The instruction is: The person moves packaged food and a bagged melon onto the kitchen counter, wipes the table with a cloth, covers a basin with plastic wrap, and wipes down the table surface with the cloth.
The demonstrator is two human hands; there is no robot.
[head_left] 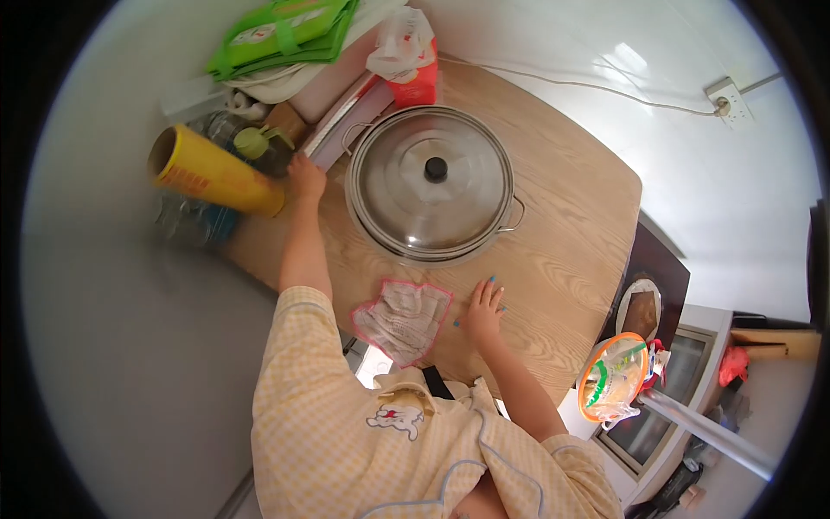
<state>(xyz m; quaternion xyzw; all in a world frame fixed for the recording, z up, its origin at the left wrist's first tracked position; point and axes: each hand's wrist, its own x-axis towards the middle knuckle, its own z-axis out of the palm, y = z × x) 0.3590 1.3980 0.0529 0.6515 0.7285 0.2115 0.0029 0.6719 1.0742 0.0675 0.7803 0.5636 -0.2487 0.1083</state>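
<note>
My left hand point(307, 178) reaches to the table's left side, between the yellow cardboard tube point(220, 173) and the large lidded steel pot point(428, 203). Its fingers look curled at the lower end of a long pale box point(350, 130), beside a jug with a light green lid point(252, 143); what they grip is hidden. Flat on the wood, fingers spread, rests my right hand point(482, 310), holding nothing. Just left of it lies a crumpled cloth with a pink edge point(403, 320). The pot's lid has a black knob point(436, 169).
A red packet in clear plastic point(411, 69) stands behind the pot. Green bags point(281, 35) are piled at the back left. A cable runs along the wall to a socket point(731, 102). An orange-rimmed basket point(612, 376) sits off the table's right edge.
</note>
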